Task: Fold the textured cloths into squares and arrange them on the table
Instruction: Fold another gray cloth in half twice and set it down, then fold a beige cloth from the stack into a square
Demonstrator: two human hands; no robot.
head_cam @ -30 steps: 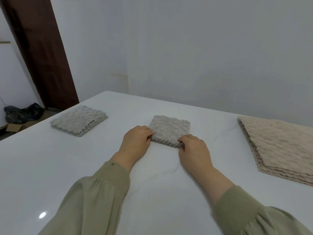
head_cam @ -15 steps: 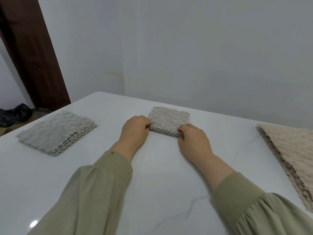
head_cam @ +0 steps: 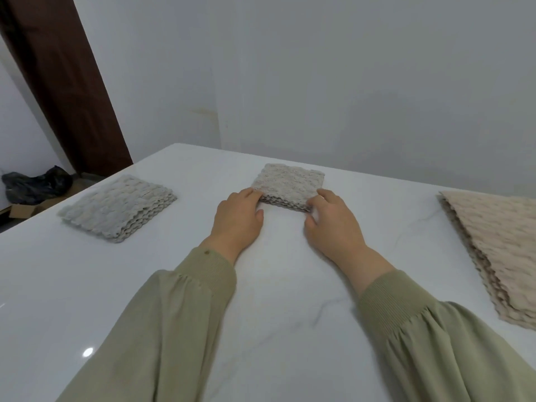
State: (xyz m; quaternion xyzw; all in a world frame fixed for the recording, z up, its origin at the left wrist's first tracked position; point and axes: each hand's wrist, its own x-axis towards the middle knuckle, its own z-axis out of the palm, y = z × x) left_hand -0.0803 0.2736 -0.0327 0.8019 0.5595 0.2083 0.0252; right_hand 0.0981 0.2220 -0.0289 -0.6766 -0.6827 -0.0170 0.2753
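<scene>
Grey cloth [head_cam: 290, 181] gripped between left hand [head_cam: 237, 219], right hand [head_cam: 333, 224].

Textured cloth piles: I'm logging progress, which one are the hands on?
The small grey folded cloth square at the middle; the left hand and right hand hold its near corners. The wider grey stack left and beige stack right lie untouched.
</scene>
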